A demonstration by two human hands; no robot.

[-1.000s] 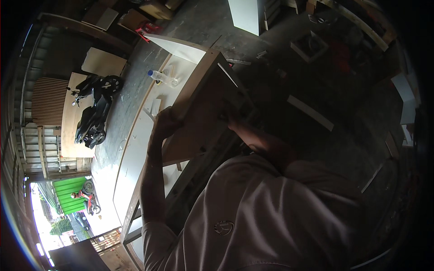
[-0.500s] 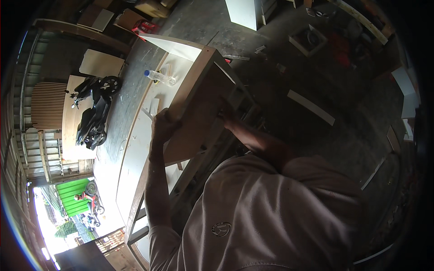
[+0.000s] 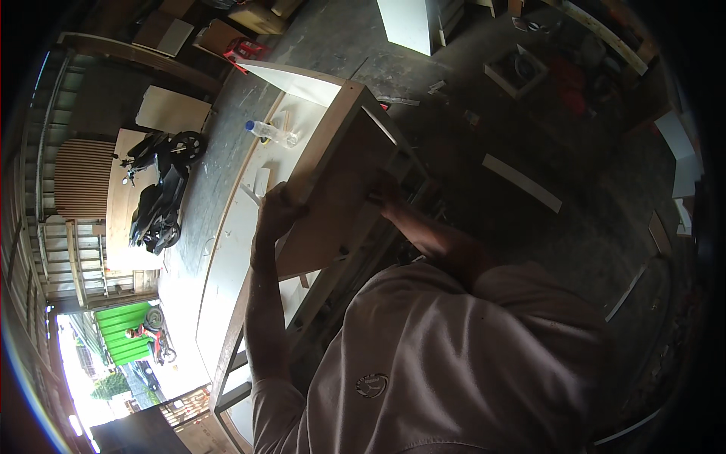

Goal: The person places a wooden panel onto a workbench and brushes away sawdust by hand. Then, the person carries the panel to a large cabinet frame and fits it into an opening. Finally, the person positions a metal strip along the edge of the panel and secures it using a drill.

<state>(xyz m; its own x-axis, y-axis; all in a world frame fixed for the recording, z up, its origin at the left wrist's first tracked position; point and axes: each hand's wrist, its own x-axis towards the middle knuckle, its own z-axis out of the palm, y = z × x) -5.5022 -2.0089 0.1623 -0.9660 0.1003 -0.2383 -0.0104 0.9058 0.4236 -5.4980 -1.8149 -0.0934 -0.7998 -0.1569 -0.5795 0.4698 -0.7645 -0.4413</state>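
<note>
My left hand (image 3: 280, 212) is closed over the upper edge of a brown wooden panel (image 3: 321, 231), which is set in a long, pale cabinet frame (image 3: 321, 144). On the panel's shaded face, my right hand (image 3: 386, 195) is held close with its fingers curled in; anything in them is lost in the dark. A clear plastic bottle (image 3: 280, 135) with a blue cap lies on the frame's white surface, beyond my left hand. Nearer to that hand is a small white block (image 3: 262, 181).
A black motorbike (image 3: 160, 189) stands at the left by leaning boards. On the floor to the right are a pale strip (image 3: 522, 183) and a square wooden box (image 3: 516, 69). A white cabinet (image 3: 404, 23) stands at the far side, a red object (image 3: 246, 51) beyond the frame.
My right hand has shifted slightly on the panel's face. The left hand keeps its hold on the edge. The whole view has moved a little.
</note>
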